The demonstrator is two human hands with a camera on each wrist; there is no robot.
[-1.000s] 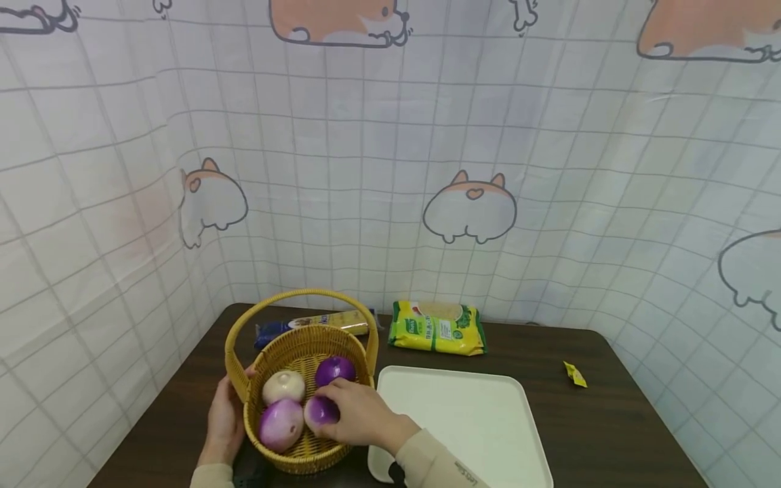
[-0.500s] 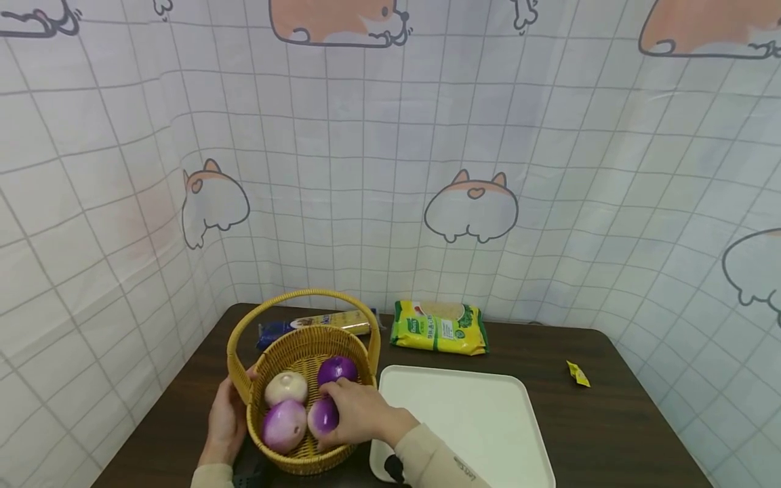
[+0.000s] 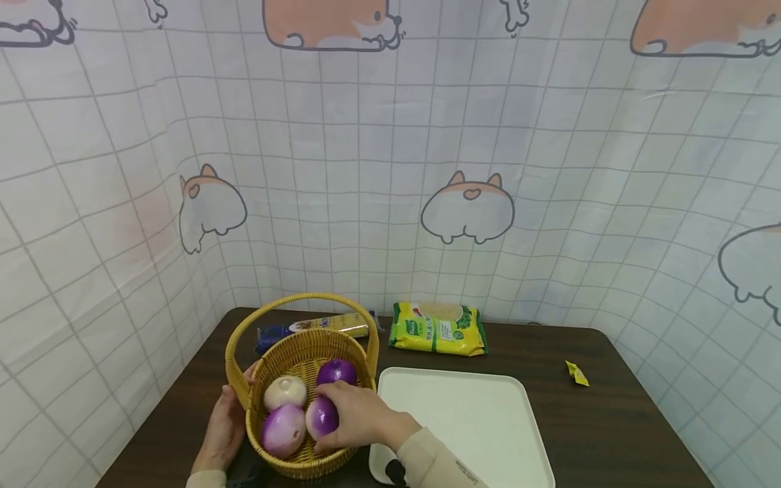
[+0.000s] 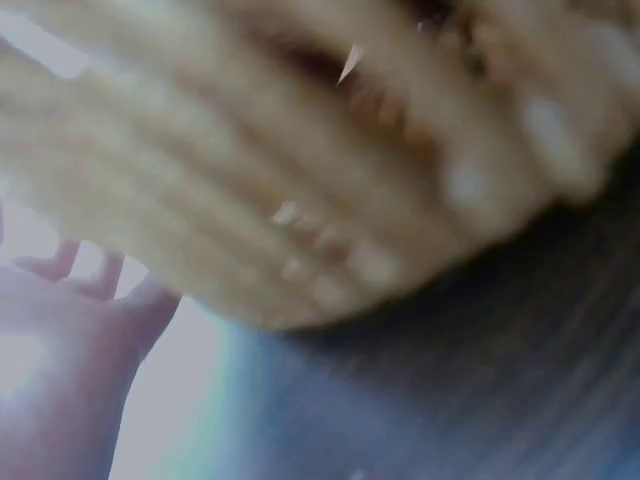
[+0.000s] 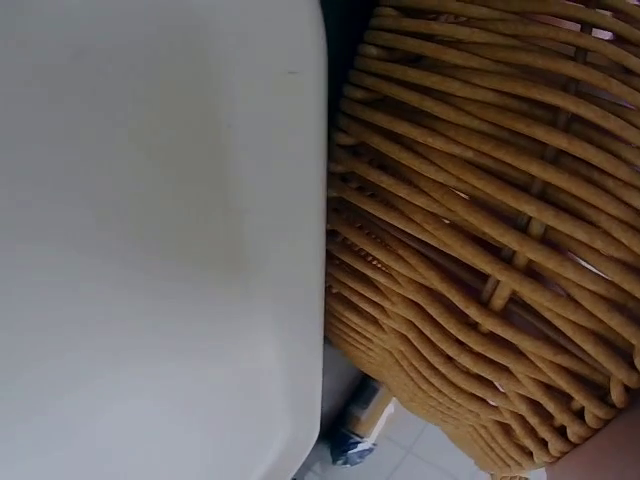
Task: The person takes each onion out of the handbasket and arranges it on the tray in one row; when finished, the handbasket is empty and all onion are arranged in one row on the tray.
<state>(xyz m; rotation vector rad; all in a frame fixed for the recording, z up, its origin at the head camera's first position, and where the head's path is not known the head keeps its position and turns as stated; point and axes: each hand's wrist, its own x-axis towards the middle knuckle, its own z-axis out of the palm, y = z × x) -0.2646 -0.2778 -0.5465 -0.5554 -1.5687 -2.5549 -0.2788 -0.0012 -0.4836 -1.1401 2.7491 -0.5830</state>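
A yellow wicker basket point(image 3: 294, 469) with a tall arched handle holds several onions. My right hand point(image 3: 356, 415) reaches in over its right side and grips a purple-and-white onion point(image 3: 321, 417), thumb at the near side and fingers at the far side. Behind that lies a deep purple onion point(image 3: 337, 371); to the left are a white onion point(image 3: 285, 393) and a pale purple one point(image 3: 283, 431). My left hand point(image 3: 224, 423) holds the basket's outer left side, fingertips hidden behind it. In the left wrist view, blurred fingers of the left hand point(image 4: 75, 310) curve against the wicker.
A white tray point(image 3: 464, 427) stands right beside the basket, partly under the right forearm. Behind them lie a blue-and-yellow packet point(image 3: 350, 323) and a green-and-yellow bag point(image 3: 437, 330). A small yellow wrapper point(image 3: 576, 373) lies at the right of the dark table point(image 3: 628, 434).
My left hand has turned slightly at the basket's side, so its thumb stands out more. The right hand stays on the same onion; the view has shifted a little.
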